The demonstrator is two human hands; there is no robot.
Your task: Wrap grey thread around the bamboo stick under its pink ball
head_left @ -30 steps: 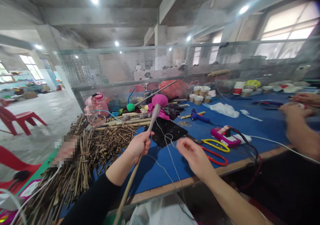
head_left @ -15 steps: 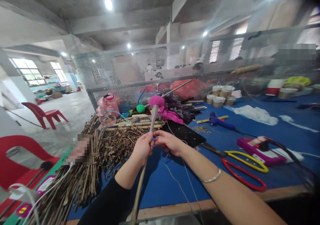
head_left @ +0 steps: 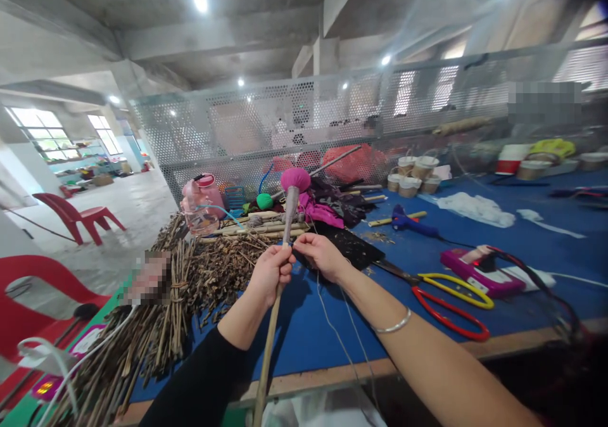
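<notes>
My left hand is closed around a slim wooden stick, held tilted over the blue table. Grey thread wrapping covers the stick's upper part. A round magenta ball sits at its top end and appears fixed to it. Just right of the stick, my right hand pinches a thin grey thread, whose strands hang past the table's front edge. The fingertips of both hands are close together below the wrapping. Exactly where the thread meets the stick is too small to make out.
Bundled dry twigs lie at left. Large scissors, a blue glue gun and a purple power strip lie at right. Behind are a pink jug, a green ball, magenta cloth and small pots.
The stick and its ball have risen slightly against the things behind. My right hand has drawn a little away from the stick with the thread. The view has shifted slightly.
</notes>
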